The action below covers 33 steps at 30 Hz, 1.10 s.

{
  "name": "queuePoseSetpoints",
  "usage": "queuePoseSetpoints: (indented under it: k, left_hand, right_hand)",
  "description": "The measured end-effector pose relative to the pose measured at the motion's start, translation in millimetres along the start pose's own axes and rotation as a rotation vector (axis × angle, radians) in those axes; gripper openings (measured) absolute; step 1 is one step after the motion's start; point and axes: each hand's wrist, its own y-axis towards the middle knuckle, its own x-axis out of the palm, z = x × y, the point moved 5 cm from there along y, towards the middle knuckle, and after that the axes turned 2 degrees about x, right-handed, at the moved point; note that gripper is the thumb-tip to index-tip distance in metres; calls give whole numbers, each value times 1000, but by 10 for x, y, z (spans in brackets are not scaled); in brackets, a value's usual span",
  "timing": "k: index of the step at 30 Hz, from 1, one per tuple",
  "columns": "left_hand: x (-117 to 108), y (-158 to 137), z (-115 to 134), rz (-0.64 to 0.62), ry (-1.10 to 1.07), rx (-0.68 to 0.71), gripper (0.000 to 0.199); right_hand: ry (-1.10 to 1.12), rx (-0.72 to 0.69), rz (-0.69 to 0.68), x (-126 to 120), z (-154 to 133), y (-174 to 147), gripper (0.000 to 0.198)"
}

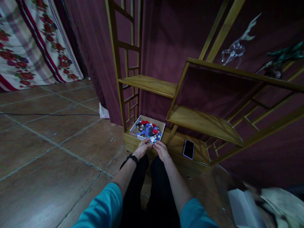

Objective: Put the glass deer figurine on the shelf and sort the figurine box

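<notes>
Between my fingertips I hold a small blue and white figure-like piece (153,139), too small to name exactly. My left hand (142,147) pinches it from the left, and my right hand (161,149) pinches it from the right. Just beyond them, a shallow white box (161,124) rests on the low wooden base of the shelf. Inside lie several small flat pieces (149,129) in red, blue, purple and dark tones. The held piece hides part of the box's near edge.
A phone (188,149) lies to the right on the wooden base. Wooden shelves (204,122) rise above it, with a clear deer figurine (235,49) and a dark green figurine (282,57) on top. A white box (245,205) stands on the floor at lower right. A cable (47,114) crosses the tiles.
</notes>
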Motion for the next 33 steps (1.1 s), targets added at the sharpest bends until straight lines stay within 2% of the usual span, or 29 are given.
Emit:
queuePoseSetpoints:
  k: [9,14,24,33]
  left_hand:
    - [-18,-38,-22,45,-133,-42,33]
    - [-15,-42,-7,9,-123,-63,25]
    - [33,-53,21,-21,-80,-61,32]
    - [36,-70,24,-81,-234,-129,19]
  right_hand:
    - [-10,-32,16,-16,-2,1,29]
    - [-15,-53,-6,-1,-8,-3,31]
    - [-34,-62,17,-16,4,22,32]
    - [-2,-82,39,-7,-27,-12,31]
